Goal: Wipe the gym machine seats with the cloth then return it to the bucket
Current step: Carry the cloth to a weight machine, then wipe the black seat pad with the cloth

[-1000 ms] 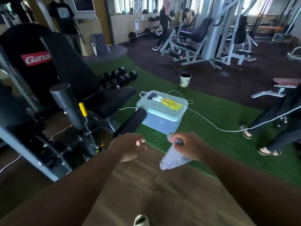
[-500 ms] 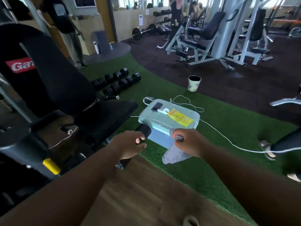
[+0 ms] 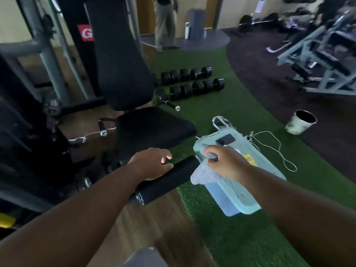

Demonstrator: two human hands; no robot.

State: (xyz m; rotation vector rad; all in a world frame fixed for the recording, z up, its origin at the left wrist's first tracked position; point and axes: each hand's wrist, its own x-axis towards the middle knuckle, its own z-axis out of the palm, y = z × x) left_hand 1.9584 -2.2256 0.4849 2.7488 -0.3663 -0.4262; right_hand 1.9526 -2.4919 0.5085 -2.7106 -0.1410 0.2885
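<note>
Grey cloth hangs bunched in your right hand's curled fingers, ready beside the black seat and above the lidded tub, while your left hand, loosely open and holding nothing, sits over the foam roller, apparently to steady you.

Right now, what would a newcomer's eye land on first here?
The right hand at centre gripping a grey cloth over a lidded pale-blue plastic bin on the green turf. Beside it, the left hand rests on a black foam roller pad, with the machine's black seat just behind.
</note>
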